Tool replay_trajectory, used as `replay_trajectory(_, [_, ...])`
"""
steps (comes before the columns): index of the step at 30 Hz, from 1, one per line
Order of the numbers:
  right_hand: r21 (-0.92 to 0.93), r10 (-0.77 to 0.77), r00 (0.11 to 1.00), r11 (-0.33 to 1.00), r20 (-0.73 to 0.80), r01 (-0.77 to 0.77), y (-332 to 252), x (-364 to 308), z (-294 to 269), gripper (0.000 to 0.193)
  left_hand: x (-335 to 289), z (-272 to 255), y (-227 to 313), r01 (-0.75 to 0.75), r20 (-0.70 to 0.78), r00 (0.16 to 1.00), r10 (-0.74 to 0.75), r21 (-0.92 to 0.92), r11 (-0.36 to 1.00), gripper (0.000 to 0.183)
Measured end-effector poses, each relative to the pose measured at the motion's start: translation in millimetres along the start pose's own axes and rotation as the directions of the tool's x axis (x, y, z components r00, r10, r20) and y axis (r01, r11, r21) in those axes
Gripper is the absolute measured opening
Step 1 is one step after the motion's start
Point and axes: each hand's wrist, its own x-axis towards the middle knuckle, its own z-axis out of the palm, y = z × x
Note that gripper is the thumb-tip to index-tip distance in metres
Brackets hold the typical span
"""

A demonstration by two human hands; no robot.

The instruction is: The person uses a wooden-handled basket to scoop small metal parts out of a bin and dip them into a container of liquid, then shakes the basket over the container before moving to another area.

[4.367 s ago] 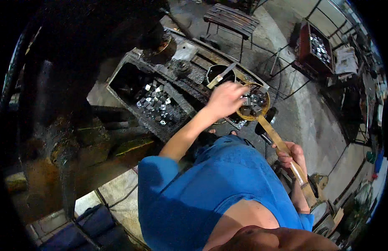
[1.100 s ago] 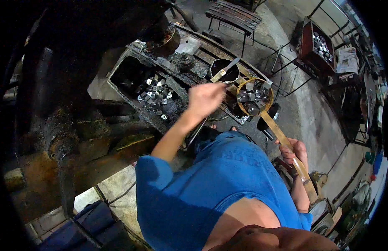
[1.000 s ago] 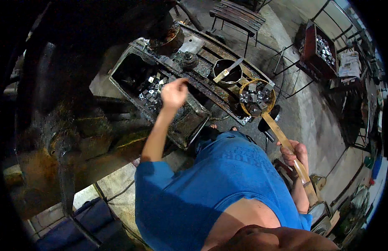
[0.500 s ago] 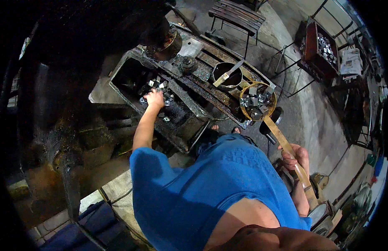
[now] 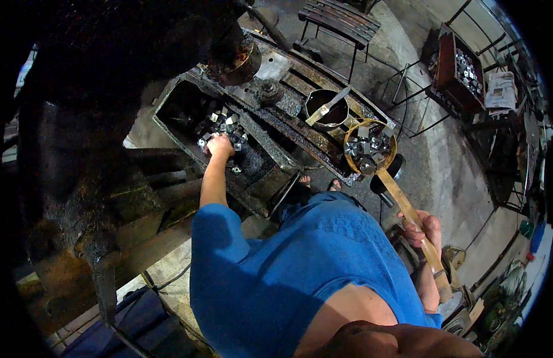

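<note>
My left hand (image 5: 220, 145) reaches down into a dark metal trough (image 5: 269, 145), its fingers bent onto a heap of small shiny metal blocks (image 5: 227, 122). Its fingertips are hidden among the pieces, so what lies in them does not show. On the right, my right hand (image 5: 428, 230) is wrapped around a long flat wooden handle (image 5: 397, 194). The far end of that handle meets a round, yellow-rimmed basket (image 5: 396, 149), which holds several more metal blocks and rests at the end of the machine bed.
A dark pot (image 5: 329, 122) with a flat brush (image 5: 329, 106) across it stands beside the basket. Behind the trough is a rusty can (image 5: 243, 65). A slatted bench (image 5: 339, 21) stands beyond, and a red-brown crate (image 5: 446, 65) of metal pieces sits at far right.
My left hand has drawn in slightly toward the near side of the heap, its fingers more curled. My right hand and the basket have barely moved.
</note>
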Motion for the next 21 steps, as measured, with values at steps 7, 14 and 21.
replay_trajectory(7, [0.106, 0.037, 0.995, 0.993, 0.095, -0.047, 0.0, 0.6, -7.9, 0.063, 3.7, 1.8, -3.1, 0.028, 0.005, 1.000, -0.027, -0.096, 0.995, 0.062])
replay_trajectory(14, [0.106, 0.042, 0.995, 0.993, 0.086, -0.051, -2.6, 2.0, -3.6, 0.070, 18.0, 17.8, -6.5, 0.084, -0.027, 0.996, -0.090, -0.184, 0.979, 0.055])
replay_trajectory(21, [0.091, 0.031, 0.999, 0.995, 0.019, -0.033, 0.3, 0.2, -5.0, 0.059, 10.9, 8.3, -8.7, -0.109, -0.054, 0.993, 0.106, -0.049, 0.993, 0.041])
